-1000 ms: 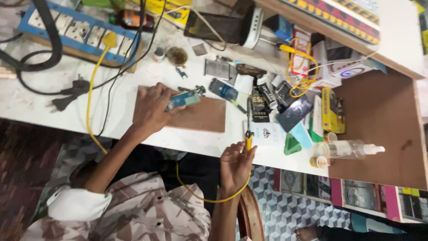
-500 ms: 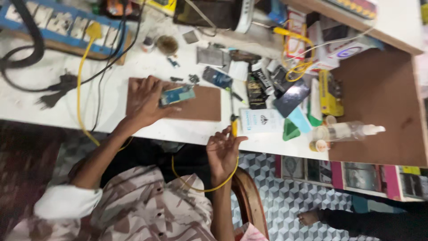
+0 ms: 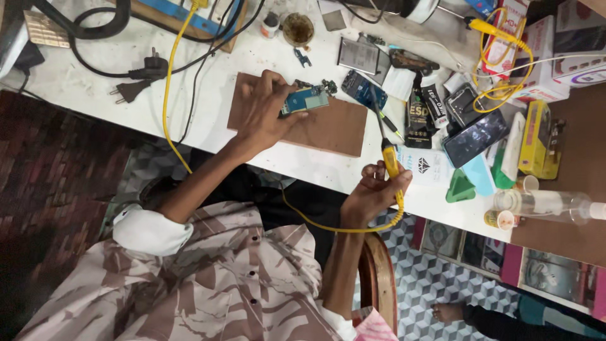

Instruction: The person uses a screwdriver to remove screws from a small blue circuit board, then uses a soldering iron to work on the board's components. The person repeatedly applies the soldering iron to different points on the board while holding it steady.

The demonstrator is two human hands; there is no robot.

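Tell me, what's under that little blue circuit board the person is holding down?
Under the blue circuit board lies a brown wooden mat on the white table. The left hand covers the board's near end and some mat.

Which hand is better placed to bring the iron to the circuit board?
Probably right: the right hand already grips the yellow soldering iron, with its tip over the table. The left hand is occupied pinning the circuit board on the brown pad.
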